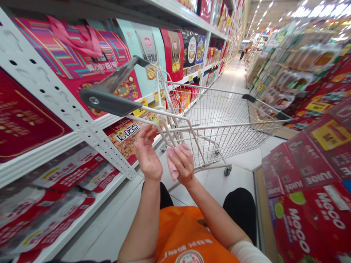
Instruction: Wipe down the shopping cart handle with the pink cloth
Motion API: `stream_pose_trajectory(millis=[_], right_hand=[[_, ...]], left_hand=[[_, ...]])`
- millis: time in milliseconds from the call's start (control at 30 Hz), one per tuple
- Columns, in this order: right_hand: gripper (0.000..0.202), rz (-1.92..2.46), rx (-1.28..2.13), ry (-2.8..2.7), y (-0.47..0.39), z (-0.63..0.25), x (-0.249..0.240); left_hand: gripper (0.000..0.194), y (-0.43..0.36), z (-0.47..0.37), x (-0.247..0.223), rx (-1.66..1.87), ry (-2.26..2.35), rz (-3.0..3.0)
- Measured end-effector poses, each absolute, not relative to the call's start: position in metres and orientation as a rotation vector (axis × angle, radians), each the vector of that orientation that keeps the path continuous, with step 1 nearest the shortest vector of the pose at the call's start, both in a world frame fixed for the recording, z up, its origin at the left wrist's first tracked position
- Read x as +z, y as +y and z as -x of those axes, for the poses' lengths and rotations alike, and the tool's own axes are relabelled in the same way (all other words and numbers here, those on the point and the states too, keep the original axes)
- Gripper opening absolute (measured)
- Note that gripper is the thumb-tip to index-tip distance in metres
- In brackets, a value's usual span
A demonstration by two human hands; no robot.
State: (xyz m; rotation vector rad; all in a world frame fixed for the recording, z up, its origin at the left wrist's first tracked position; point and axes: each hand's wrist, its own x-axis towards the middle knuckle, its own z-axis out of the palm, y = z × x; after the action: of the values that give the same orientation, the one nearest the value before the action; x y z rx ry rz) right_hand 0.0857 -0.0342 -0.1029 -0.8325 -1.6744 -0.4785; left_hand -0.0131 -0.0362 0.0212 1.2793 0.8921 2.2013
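A pink cloth (172, 163) is bunched in my right hand (184, 162), whose fingers close over it beside the cart's near end. My left hand (148, 151) is raised just to the left, fingers apart and slightly curled, with nothing visible in it. Both hands are close to the wire frame of a shopping cart (219, 128); whether the left fingertips touch a bar I cannot tell. The cart's grey handle (109, 100) is tilted up to the left, above my left hand. No goods show in its basket.
Shelves (82, 138) with boxed and bagged snacks line the left side. Red drink cartons (301, 219) are stacked on a low platform at the right, with packed bottles (298, 80) beyond. A pale tiled aisle (230, 78) runs ahead, where a distant person (242, 54) stands.
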Motion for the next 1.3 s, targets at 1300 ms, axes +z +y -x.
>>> stream_pose_trajectory(millis=[1300], right_hand=[[0.043, 0.97, -0.544, -1.652, -0.016, -0.129, -0.145]], left_hand=[[0.037, -0.027, -0.016, -0.021, 1.956, 0.822, -1.17]])
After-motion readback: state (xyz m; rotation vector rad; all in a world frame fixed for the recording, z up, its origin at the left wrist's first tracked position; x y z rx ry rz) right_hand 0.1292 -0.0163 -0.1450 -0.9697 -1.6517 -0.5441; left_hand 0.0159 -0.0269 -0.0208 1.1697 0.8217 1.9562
